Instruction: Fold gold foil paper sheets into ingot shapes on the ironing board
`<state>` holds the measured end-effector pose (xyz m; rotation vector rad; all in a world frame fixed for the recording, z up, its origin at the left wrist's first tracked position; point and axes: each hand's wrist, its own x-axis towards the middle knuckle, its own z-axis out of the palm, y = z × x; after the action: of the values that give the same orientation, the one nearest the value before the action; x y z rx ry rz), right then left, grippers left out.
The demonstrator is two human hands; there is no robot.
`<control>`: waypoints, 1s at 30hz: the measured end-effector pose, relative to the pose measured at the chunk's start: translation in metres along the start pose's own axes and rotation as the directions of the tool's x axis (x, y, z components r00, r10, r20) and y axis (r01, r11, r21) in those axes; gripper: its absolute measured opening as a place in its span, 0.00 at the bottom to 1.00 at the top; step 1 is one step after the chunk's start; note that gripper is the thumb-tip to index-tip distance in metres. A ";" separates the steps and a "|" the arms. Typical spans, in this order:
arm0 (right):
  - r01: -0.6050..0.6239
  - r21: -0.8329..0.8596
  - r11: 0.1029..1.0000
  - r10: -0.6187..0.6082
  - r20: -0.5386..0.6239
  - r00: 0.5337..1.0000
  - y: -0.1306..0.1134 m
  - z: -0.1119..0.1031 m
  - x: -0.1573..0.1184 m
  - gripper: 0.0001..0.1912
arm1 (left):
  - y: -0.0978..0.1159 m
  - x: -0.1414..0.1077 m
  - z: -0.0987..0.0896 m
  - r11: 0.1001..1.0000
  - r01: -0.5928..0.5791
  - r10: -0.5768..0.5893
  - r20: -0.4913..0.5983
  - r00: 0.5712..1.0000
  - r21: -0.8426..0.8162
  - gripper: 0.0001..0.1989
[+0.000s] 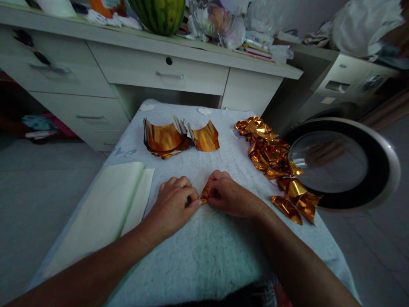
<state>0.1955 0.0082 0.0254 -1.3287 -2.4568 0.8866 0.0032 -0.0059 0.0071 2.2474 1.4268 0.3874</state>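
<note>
A small piece of gold foil paper [204, 194] with a whitish backing is pinched between both hands over the cloth-covered table [223, 251]. My left hand [177, 204] grips its left corner between thumb and fingers. On the other side my right hand [228, 194] is closed on the foil, hiding part of it. Beyond the hands lie two curled stacks of gold foil sheets [164, 137]. To the right is a row of several folded gold foil pieces [270, 151].
Large pale paper sheets [96, 213] lie folded at the table's left. Behind stands a white desk [198, 79] bearing a watermelon [159, 15] and plastic bags. A washing machine's open round door [341, 164] adjoins the table's right edge.
</note>
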 end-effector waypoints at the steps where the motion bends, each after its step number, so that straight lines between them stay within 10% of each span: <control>1: 0.001 0.003 1.000 -0.001 -0.007 1.000 0.000 0.001 0.000 0.08 | 0.000 0.000 0.000 1.000 0.006 -0.006 -0.001 1.000 -0.001 0.09; 30: -0.052 0.016 0.999 0.053 -0.057 0.997 -0.005 0.000 0.001 0.10 | -0.003 0.000 0.002 0.998 -0.049 0.050 0.005 0.999 -0.050 0.06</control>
<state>0.1912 0.0064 0.0283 -1.3997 -2.3783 0.8647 0.0016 -0.0049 0.0035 2.2457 1.3459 0.4272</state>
